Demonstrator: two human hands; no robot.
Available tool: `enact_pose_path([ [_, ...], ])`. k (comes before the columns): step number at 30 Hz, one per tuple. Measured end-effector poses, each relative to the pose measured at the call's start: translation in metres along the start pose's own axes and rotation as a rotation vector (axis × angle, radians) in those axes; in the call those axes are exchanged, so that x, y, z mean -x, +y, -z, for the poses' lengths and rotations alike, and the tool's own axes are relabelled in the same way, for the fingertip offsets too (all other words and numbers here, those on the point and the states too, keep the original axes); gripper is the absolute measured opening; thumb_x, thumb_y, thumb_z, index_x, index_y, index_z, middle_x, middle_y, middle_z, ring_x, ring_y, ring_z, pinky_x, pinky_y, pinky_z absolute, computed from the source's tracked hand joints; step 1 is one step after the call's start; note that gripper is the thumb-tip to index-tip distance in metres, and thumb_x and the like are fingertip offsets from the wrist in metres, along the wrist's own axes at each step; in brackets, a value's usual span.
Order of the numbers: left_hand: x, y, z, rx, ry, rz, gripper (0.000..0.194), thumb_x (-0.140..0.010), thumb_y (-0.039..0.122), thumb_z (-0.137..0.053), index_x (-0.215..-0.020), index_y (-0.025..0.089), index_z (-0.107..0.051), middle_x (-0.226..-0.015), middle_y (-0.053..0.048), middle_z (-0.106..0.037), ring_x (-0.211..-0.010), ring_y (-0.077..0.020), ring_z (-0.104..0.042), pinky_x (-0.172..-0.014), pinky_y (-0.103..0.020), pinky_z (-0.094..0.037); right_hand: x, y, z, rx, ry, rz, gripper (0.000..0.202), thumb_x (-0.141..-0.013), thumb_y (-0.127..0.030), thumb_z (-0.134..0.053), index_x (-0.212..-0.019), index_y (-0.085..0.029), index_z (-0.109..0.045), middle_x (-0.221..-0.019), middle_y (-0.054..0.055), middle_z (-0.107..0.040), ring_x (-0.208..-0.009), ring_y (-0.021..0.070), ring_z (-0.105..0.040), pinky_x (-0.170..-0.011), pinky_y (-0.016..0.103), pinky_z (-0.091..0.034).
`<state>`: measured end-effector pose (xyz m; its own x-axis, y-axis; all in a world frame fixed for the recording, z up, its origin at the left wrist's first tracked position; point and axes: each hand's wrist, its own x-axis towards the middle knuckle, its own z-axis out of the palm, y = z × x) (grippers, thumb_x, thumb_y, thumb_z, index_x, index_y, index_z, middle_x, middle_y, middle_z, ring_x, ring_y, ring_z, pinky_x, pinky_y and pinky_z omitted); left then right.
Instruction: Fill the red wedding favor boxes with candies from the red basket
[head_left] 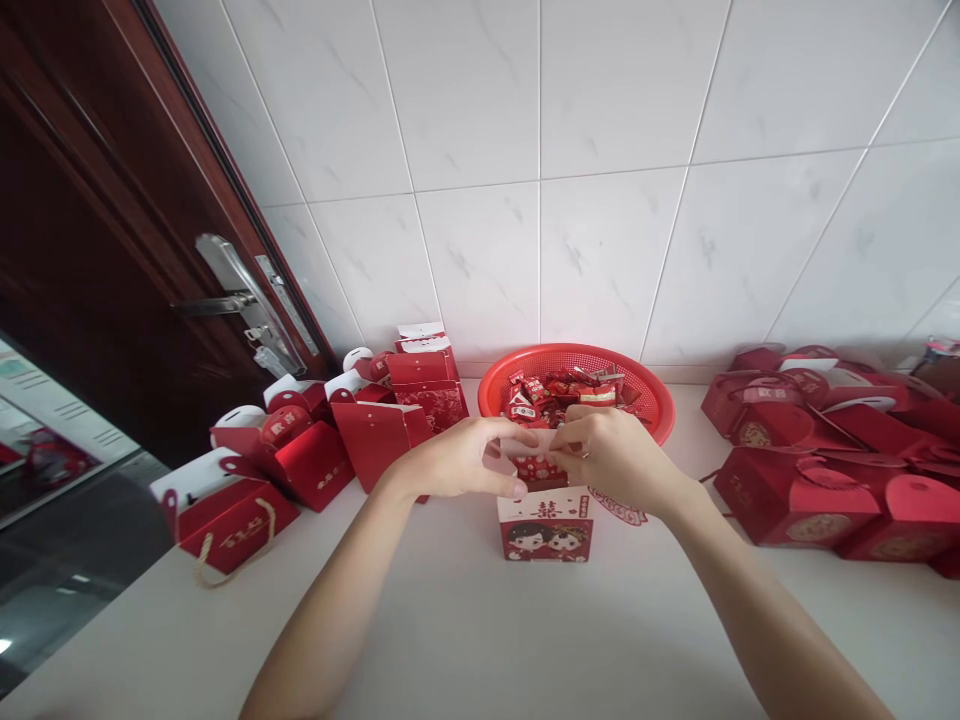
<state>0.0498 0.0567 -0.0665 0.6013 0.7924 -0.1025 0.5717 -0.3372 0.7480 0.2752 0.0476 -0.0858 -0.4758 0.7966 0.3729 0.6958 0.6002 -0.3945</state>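
A small red and white candy box (547,540), printed with two cartoon figures, stands upright on the white table in front of me. My left hand (465,458) is at the upper left of the box, its thumb and fingers closed on the top edge. From the other side, my right hand (604,450) pinches the pale upper flap. The fingertips of both hands nearly meet, and they partly hide the top of the box. Just behind is a red plastic basket (491,390) of wrapped candies (534,392). A red lace-patterned piece (621,508) shows beneath my right hand.
Several red gift boxes (307,465) stand on the left, the nearest with a rope handle (271,530). More red boxes (795,495) crowd the right side. A tiled wall (480,110) rises behind the table (480,640). A dark door (112,200) with a metal handle is at left.
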Motion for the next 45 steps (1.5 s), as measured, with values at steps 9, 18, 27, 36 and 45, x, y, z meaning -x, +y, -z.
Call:
enact_pose_path([
  [9, -0.003, -0.007, -0.002, -0.096, 0.056, -0.075, 0.042, -0.085, 0.038, -0.073, -0.124, 0.025, -0.068, -0.134, -0.007, -0.067, -0.124, -0.0282, -0.061, -0.101, -0.040, -0.049, -0.004, -0.002, 0.001, -0.550, 0.610, -0.228, 0.048, -0.095, -0.056, -0.057, -0.067, -0.018, -0.064, -0.052, -0.002, -0.048, -0.044, 0.0094, -0.036, -0.043, 0.025, -0.028],
  [18, 0.000, 0.022, -0.039, -0.063, 0.228, -0.375, 0.029, -0.083, 0.041, -0.077, -0.105, 0.023, -0.075, -0.111, -0.006, -0.069, -0.103, -0.0217, -0.065, -0.094, -0.033, -0.052, -0.003, -0.023, -0.011, -0.706, 0.747, -0.207, 0.046, -0.094, -0.057, -0.060, -0.069, -0.018, -0.061, -0.058, 0.000, -0.055, -0.048, 0.0102, -0.043, -0.045, 0.024, -0.035],
  [27, -0.002, 0.023, -0.041, 0.016, 0.499, -0.355, 0.041, -0.101, 0.038, -0.049, -0.065, 0.018, -0.048, -0.066, 0.001, -0.045, -0.065, -0.0133, -0.043, -0.062, -0.026, -0.038, -0.004, -0.006, 0.000, -0.981, 0.548, -0.204, 0.039, -0.097, -0.056, -0.054, -0.097, -0.021, -0.070, -0.093, 0.006, -0.072, -0.087, 0.0200, -0.068, -0.071, 0.028, -0.054],
  [36, 0.004, 0.021, -0.024, 0.171, 0.766, -0.337, 0.037, -0.098, 0.037, -0.052, -0.067, 0.019, -0.044, -0.067, 0.002, -0.038, -0.064, -0.0125, -0.035, -0.060, -0.025, -0.033, 0.004, -0.005, 0.024, -1.008, 0.146, -0.086, 0.030, -0.089, -0.045, -0.072, -0.077, -0.018, -0.066, -0.070, -0.001, -0.065, -0.061, 0.0121, -0.063, -0.065, 0.026, -0.055],
  [45, 0.007, 0.020, -0.022, 0.144, 0.695, -0.378, 0.039, -0.099, 0.035, -0.052, -0.065, 0.019, -0.044, -0.065, 0.003, -0.041, -0.062, -0.0117, -0.036, -0.060, -0.026, -0.033, 0.004, -0.006, 0.022, -1.072, 0.164, -0.049, 0.023, -0.091, -0.038, -0.071, -0.079, -0.018, -0.068, -0.081, 0.002, -0.069, -0.073, 0.0130, -0.064, -0.069, 0.024, -0.054],
])
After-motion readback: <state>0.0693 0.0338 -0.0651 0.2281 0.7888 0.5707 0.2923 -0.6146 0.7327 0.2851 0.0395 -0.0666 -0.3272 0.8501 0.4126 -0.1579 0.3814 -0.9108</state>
